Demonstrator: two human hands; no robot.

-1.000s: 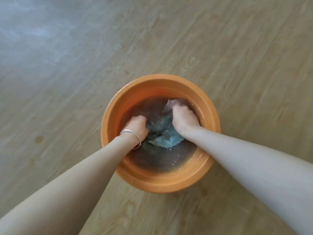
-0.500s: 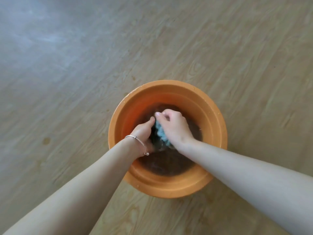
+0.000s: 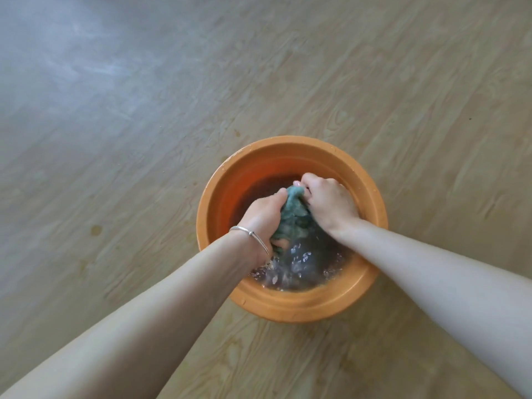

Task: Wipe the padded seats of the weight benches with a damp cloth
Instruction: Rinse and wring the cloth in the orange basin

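Observation:
An orange plastic basin (image 3: 259,156) stands on the wooden floor, holding dark water. Above the water a wet blue-green cloth (image 3: 293,217) is bunched into a twisted wad. My left hand (image 3: 263,218), with a thin silver bangle on the wrist, grips the lower part of the cloth. My right hand (image 3: 331,204) grips its upper part, fingers curled round the top end. Drops splash on the water (image 3: 299,263) just under the cloth. No weight bench is in view.
Light wood-grain floor (image 3: 144,139) surrounds the basin on all sides. A small brownish stain (image 3: 96,230) marks the floor left of the basin.
The cloth has gone from spread under the water to gathered and lifted above it between both hands. Water now drips and splashes below it.

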